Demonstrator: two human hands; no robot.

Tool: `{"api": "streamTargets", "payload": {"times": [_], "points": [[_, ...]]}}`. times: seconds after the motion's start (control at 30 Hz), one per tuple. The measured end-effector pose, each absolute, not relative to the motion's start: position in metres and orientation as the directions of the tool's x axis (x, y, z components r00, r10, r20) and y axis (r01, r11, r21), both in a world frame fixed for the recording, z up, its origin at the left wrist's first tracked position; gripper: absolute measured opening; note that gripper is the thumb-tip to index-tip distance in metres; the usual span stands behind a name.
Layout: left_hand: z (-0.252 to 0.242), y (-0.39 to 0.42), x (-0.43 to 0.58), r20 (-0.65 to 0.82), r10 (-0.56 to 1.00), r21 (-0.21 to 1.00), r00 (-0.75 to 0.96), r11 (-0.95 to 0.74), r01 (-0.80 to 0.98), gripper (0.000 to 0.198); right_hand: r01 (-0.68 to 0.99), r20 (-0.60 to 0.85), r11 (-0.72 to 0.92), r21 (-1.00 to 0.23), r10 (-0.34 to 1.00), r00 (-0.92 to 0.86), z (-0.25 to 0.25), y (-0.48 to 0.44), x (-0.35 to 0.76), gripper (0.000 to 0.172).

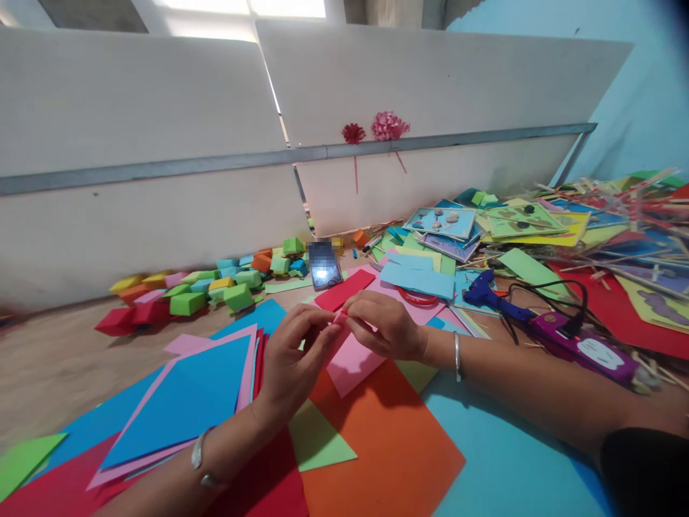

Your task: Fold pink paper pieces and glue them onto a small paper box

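My left hand and my right hand meet at the middle of the view, fingertips pinched together on a small pink paper piece. Its far end is partly hidden by the fingers. Beneath the hands lie a pink sheet and an orange sheet. A red paper strip rests just beyond the fingertips. To the left sits a stack of sheets with a blue one on top.
Small coloured paper boxes line the back left beside a phone. A blue glue gun and a purple power strip lie right. Two paper flowers stand at the rail. Sticks pile far right.
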State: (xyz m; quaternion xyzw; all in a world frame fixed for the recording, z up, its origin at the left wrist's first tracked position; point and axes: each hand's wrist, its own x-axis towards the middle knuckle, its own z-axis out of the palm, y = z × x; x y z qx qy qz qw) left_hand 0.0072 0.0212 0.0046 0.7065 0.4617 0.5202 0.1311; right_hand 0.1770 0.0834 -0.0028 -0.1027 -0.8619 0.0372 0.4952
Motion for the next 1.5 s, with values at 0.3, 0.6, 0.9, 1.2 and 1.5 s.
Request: {"api": "streamTargets", "payload": {"times": [0.3,0.6,0.9,1.2,1.5], "points": [[0.002,0.019,0.008,0.552,0.833,0.812,-0.034,-0.528,0.248,0.017,0.04,0.894,0.947,-0.32,0.315,-0.317,0.003,0.074,0.174,0.017],[0.004,0.018,0.006,0.469,0.883,0.873,-0.021,-0.46,0.16,0.014,-0.016,0.875,0.943,-0.333,0.302,-0.379,0.002,0.073,0.175,0.019],[0.009,0.019,0.006,0.519,0.855,0.838,-0.02,-0.504,0.209,0.014,-0.039,0.856,0.906,-0.42,0.382,-0.349,-0.001,0.072,0.171,0.009],[0.006,0.02,0.007,0.481,0.873,0.876,-0.079,-0.476,0.076,0.017,-0.022,0.725,0.772,-0.635,0.585,-0.364,0.007,0.068,0.172,0.033],[0.013,0.023,0.009,0.252,0.966,0.967,-0.052,-0.249,0.054,0.028,0.043,0.639,0.705,-0.708,0.664,-0.388,0.006,0.073,0.175,0.035]]}}
